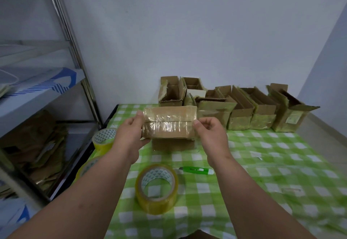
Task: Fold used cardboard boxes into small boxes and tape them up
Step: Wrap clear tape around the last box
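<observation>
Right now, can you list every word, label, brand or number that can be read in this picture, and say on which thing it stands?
No text can be read.
White label on the rightmost open box: print too small and blurred.
Blue and white graphic on the sheet on the shelf: a pattern, no letters readable.
Tape roll core: only a triangle pattern.
Green utility knife: dark marks, unreadable.
Taped box in both hands: no print visible.

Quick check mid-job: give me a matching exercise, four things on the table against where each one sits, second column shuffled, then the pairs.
Things:
1. taped box
2. utility knife
3. nearest tape roll
4. open boxes

Places:
A. in a row along the far wall
B. lying flat, right of the near roll
C. held between both hands, above the table
D. on the cloth, closest to the camera, between the forearms

Pairs: 1-C, 2-B, 3-D, 4-A
</observation>
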Motion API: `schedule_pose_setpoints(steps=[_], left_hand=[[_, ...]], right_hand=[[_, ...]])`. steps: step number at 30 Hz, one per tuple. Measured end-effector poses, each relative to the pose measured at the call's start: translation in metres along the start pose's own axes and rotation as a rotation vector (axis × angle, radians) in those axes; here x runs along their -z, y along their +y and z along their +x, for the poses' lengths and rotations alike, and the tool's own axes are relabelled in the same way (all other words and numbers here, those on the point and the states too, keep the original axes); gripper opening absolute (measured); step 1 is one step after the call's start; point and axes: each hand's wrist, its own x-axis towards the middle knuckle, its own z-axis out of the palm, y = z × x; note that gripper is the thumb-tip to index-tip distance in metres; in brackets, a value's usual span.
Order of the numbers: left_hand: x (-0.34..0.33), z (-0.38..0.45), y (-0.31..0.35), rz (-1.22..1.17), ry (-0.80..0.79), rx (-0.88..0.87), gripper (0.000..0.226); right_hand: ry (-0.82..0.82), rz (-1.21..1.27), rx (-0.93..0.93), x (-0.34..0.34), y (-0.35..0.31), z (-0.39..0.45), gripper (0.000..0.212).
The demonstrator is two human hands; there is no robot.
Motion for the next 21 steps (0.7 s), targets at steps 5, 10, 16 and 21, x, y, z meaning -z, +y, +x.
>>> schedule_pose_setpoints(steps=[5,10,16,21], left_hand=[[0.007,-0.006,0.005,0.186,0.119,-0.018,0.065],[0.018,-0.007,-0.006,0.218,0.208,-0.039,0.026],[0.027,0.006,-0.018,-0.039,0.158,0.097,0.013],[0.017,0.009,-0.019,-0.164,0.016,0.214,0.058]], right_hand=[[-0.112,0.049,-0.025,0.0,-0.004,-0.01,0.026],[-0.082,-0.004,0.026,-0.009,-0.004,-0.019,0.042],[-0.042,0.054,-0.058,-0.016,0.005,-0.011,0.058],[-0.203,0.082,-0.173,-0.024,0.025,-0.004,0.079]])
